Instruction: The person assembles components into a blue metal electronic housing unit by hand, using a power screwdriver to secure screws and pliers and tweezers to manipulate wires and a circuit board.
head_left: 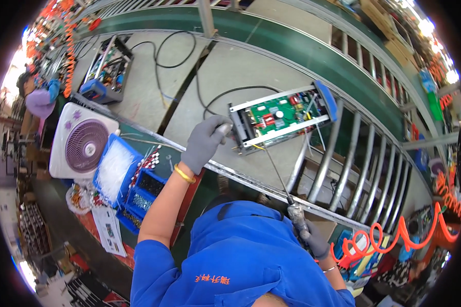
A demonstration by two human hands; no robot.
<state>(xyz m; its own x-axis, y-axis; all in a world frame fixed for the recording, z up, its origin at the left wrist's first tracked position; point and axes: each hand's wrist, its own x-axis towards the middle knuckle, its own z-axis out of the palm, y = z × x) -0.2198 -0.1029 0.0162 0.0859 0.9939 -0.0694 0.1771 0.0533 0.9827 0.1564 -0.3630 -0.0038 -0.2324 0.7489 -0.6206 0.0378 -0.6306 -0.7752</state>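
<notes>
screwdriving seems under way: right hand (317, 242) grips a power screwdriver (296, 217) near the open electronics chassis (284, 113) on the grey board (228, 64); left hand's (204, 143) fingers curl, contents unclear; next likely needs steady aim

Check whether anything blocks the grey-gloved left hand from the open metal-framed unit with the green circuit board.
Nothing visible does: the left hand is beside the black end panel of the unit; contact is unclear.
</notes>
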